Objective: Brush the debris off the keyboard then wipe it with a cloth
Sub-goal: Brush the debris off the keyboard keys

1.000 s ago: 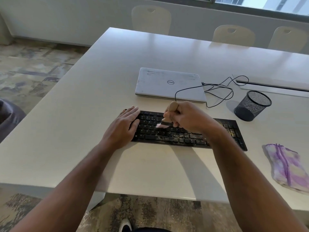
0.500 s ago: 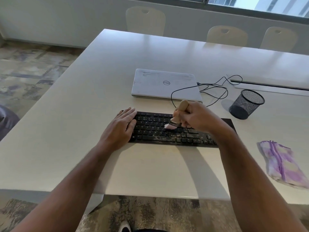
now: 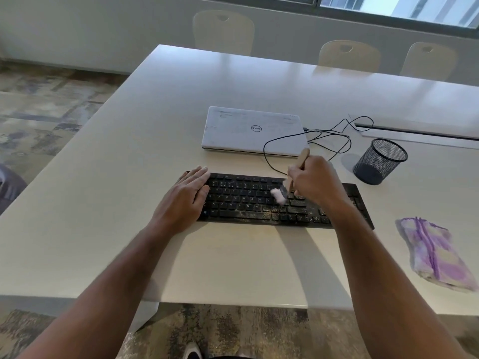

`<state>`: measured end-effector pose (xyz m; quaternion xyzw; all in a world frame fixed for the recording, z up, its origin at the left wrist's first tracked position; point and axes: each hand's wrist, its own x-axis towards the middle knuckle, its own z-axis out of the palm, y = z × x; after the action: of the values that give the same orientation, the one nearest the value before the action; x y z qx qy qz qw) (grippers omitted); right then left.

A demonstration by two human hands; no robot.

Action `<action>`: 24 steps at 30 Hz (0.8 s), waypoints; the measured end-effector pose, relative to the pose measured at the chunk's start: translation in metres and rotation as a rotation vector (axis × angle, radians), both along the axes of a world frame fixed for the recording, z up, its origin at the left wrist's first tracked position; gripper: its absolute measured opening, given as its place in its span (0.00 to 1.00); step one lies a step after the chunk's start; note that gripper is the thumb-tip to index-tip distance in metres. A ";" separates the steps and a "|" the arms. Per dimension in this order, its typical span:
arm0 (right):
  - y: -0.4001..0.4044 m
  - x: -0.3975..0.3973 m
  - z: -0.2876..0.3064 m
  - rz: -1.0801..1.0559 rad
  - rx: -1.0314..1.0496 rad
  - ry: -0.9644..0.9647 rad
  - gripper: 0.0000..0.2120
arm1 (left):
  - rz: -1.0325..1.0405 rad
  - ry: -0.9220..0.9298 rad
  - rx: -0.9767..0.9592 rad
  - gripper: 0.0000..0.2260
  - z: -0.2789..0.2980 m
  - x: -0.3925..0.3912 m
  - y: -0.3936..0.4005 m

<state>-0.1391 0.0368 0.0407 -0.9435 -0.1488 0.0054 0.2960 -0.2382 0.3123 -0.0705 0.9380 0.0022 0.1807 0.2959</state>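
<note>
A black keyboard (image 3: 248, 203) lies on the white table (image 3: 129, 177), with pale crumbs scattered over its lower middle and right keys. My left hand (image 3: 185, 196) rests flat on the keyboard's left end, fingers straight. My right hand (image 3: 315, 182) grips the wooden handle of a small brush (image 3: 281, 194); its pale bristles touch the keys right of the middle. A folded purple and white cloth (image 3: 435, 255) lies on the table to the right, apart from both hands.
A closed white laptop (image 3: 254, 130) sits just behind the keyboard, with a black cable (image 3: 329, 141) looping to its right. A black mesh pen cup (image 3: 379, 160) stands at the right back. Several pale chairs line the table's far side.
My right hand has carried the brush rightward along the keys, from left of the middle to right of the middle. My left hand has stayed on the keyboard's left end.
</note>
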 end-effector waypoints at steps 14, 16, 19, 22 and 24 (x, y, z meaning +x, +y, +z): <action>-0.010 -0.001 0.016 0.113 -0.104 0.046 0.13 | 0.000 -0.009 0.008 0.23 -0.001 0.001 0.001; -0.007 -0.004 0.016 0.079 -0.020 0.007 0.14 | -0.001 -0.007 0.008 0.23 0.000 0.001 0.000; -0.005 -0.013 0.009 0.045 -0.016 -0.015 0.15 | -0.002 -0.008 0.008 0.23 -0.001 0.001 0.001; -0.010 -0.017 0.005 0.068 -0.067 0.038 0.15 | -0.004 -0.005 0.005 0.23 -0.001 0.001 0.000; -0.014 -0.016 0.008 0.061 -0.064 0.024 0.14 | -0.001 -0.005 -0.001 0.23 -0.002 0.001 0.000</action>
<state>-0.1547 0.0233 0.0487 -0.9473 -0.1739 0.0307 0.2674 -0.2373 0.3125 -0.0721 0.9373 0.0012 0.1829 0.2966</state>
